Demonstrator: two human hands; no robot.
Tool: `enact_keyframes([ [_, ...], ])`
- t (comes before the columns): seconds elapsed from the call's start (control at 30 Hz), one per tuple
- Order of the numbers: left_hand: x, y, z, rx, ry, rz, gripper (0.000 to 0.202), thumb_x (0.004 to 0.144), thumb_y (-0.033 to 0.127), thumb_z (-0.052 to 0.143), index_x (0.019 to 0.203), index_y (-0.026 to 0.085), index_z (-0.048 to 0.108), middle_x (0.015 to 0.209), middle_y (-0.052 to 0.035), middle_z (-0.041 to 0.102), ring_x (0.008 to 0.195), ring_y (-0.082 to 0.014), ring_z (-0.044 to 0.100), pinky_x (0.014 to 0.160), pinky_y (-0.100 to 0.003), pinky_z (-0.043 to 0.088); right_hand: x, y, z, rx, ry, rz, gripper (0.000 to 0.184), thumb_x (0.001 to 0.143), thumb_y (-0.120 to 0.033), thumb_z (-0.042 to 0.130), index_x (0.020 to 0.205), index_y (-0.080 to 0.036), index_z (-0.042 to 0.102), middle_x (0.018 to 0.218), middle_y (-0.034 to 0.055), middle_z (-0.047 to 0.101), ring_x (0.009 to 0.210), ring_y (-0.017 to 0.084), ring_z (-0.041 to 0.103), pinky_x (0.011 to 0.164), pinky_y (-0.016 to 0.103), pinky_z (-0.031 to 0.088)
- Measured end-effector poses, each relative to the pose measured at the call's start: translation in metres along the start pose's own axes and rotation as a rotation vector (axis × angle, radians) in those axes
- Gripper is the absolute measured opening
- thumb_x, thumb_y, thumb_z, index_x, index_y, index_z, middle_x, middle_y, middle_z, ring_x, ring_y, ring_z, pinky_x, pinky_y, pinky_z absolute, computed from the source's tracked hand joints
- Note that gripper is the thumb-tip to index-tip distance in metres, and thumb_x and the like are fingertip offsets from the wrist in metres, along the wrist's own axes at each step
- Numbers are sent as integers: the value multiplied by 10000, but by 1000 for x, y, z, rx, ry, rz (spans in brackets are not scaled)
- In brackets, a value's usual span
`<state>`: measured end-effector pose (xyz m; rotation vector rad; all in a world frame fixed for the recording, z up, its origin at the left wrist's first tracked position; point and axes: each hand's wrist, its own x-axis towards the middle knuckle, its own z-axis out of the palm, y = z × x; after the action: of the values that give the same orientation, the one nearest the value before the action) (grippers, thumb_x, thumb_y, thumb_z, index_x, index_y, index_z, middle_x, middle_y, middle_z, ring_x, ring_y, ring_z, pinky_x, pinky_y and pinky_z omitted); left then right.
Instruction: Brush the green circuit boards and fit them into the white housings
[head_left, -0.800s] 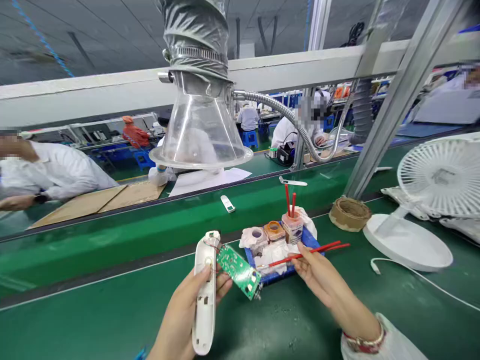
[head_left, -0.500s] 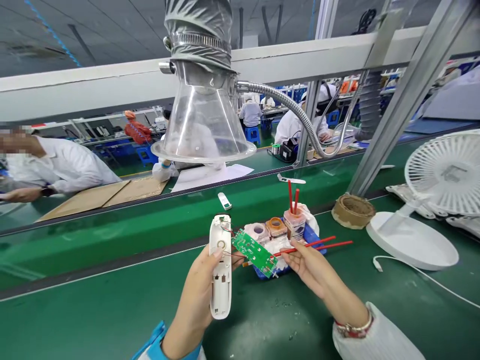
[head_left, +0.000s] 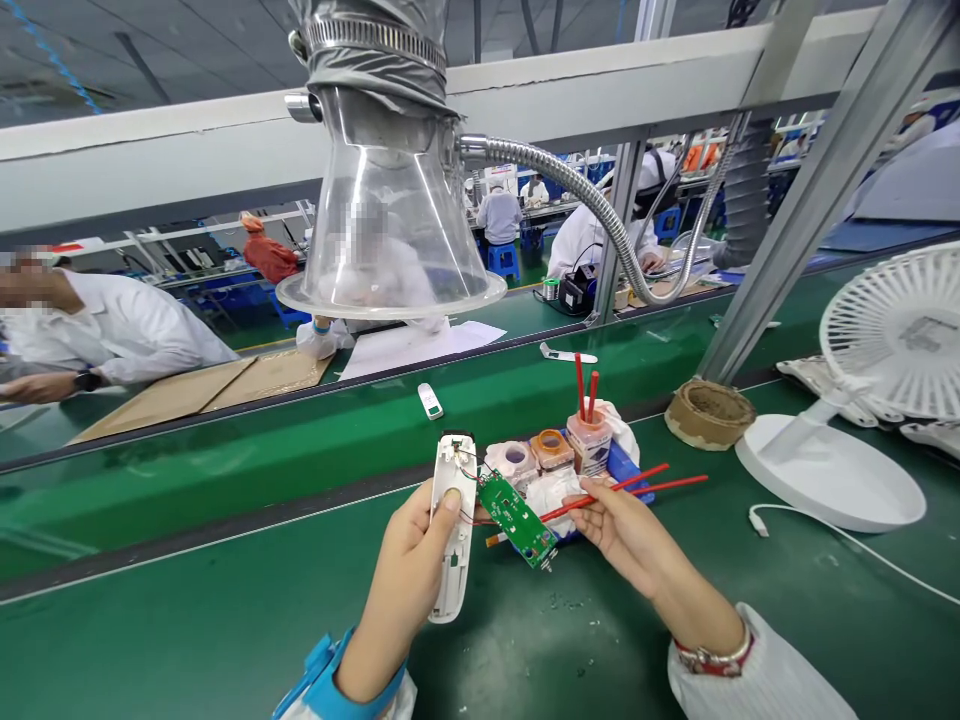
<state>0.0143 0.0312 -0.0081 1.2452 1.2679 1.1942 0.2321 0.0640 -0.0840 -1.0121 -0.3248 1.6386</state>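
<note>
My left hand (head_left: 409,565) is closed around a long white plastic housing (head_left: 451,560), its thumb pressed on the inner side. Thin wires run from the housing to a green circuit board (head_left: 517,520), which hangs tilted to its right. My right hand (head_left: 619,530) pinches a thin red-handled brush (head_left: 637,478) whose near end points at the board; its tip is not clear. Behind the hands, a blue tray (head_left: 622,462) holds small open jars, such as an orange-rimmed one (head_left: 553,448), and a crumpled white tissue (head_left: 559,495). Another red-handled brush (head_left: 679,486) lies across the tray.
A clear extraction hood (head_left: 390,240) hangs overhead at the front. To the right are a white fan (head_left: 832,475), its cable (head_left: 847,545) and a brown tape roll (head_left: 709,415). Small white parts (head_left: 430,401) lie on the green belt (head_left: 360,430). Co-workers sit beyond it.
My left hand has turned the housing and shifted it slightly right; the circuit board moved with it, its lower end now lower. The right hand has barely moved. The view has shifted slightly.
</note>
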Motion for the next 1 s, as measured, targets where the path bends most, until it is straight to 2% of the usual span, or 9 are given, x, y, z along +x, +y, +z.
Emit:
enact_keyframes([
  [0.1, 5, -1, 2, -95, 46, -67, 250, 783, 424, 605, 832, 184, 655, 737, -22, 693, 718, -166, 631, 686, -253, 486, 1, 0, -1, 4, -4, 2, 116, 790, -113, 637, 684, -121, 591, 600, 88, 684, 512, 141, 644, 515, 209, 557],
  [0.27, 14, 0, 3, -378, 123, -234, 214, 731, 353, 685, 772, 144, 664, 723, -44, 704, 762, -180, 667, 818, -312, 513, 0, -2, -1, 30, -11, -9, 91, 759, -119, 657, 690, -129, 598, 606, 72, 683, 503, 130, 629, 497, 200, 545],
  [0.5, 12, 3, -1, -416, 77, -232, 348, 748, 445, 653, 888, 127, 671, 813, -91, 723, 817, -206, 674, 858, -341, 509, -3, -9, -5, 80, -38, -67, 122, 703, -169, 695, 693, -152, 574, 614, 58, 676, 470, 101, 577, 450, 168, 494],
  [0.63, 13, 5, -1, -352, 73, -208, 323, 768, 440, 629, 904, 149, 658, 803, -66, 714, 806, -200, 665, 834, -345, 508, -1, -9, -8, 88, -53, -82, 167, 662, -192, 729, 691, -152, 569, 608, 54, 669, 469, 99, 561, 441, 166, 480],
  [0.83, 18, 4, -1, -214, -1, -90, 269, 774, 406, 625, 926, 185, 640, 820, -30, 672, 775, -170, 614, 752, -293, 480, -2, -10, -10, 89, -61, -92, 211, 650, -222, 754, 692, -169, 554, 608, 26, 659, 474, 86, 539, 434, 150, 461],
  [1.0, 24, 3, -6, 107, 34, 88, 276, 806, 447, 566, 910, 201, 637, 777, -9, 614, 684, -144, 520, 629, -238, 408, -5, -9, -10, 74, -69, -80, 250, 634, -241, 778, 679, -173, 541, 604, 22, 656, 480, 84, 529, 445, 153, 459],
])
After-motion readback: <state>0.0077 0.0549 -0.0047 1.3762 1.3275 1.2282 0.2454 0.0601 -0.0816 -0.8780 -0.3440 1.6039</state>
